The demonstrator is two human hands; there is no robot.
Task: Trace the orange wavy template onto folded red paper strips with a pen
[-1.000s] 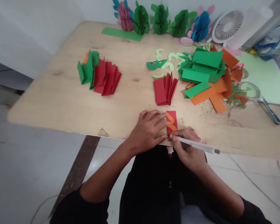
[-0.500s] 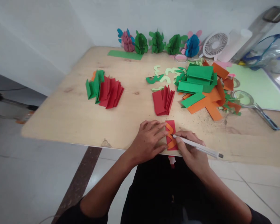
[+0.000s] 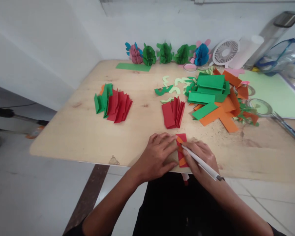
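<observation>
My right hand (image 3: 202,156) is closed around a white pen (image 3: 201,162), its tip down on an orange paper cutout (image 3: 182,162). That wavy cutout lies on a small red paper strip (image 3: 183,136) near the table's front edge, partly covered by my fingers. With fingers stretched out, my left hand (image 3: 159,155) presses the left edge of the strip and cutout. Just beyond, a folded red paper stack (image 3: 172,113) sits on the table.
Green folded papers (image 3: 208,86) and orange paper strips (image 3: 227,114) pile up at right. Red folded papers (image 3: 119,106) lie at left. Several honeycomb paper figures (image 3: 165,54) line the wall beside a small white fan (image 3: 225,52). Scissors (image 3: 288,127) rest at far right.
The pen has swung steeper, its back end dropping down and left, and its tip has shifted slightly along the orange cutout. The camera view has tilted up a little; my left hand stays put.
</observation>
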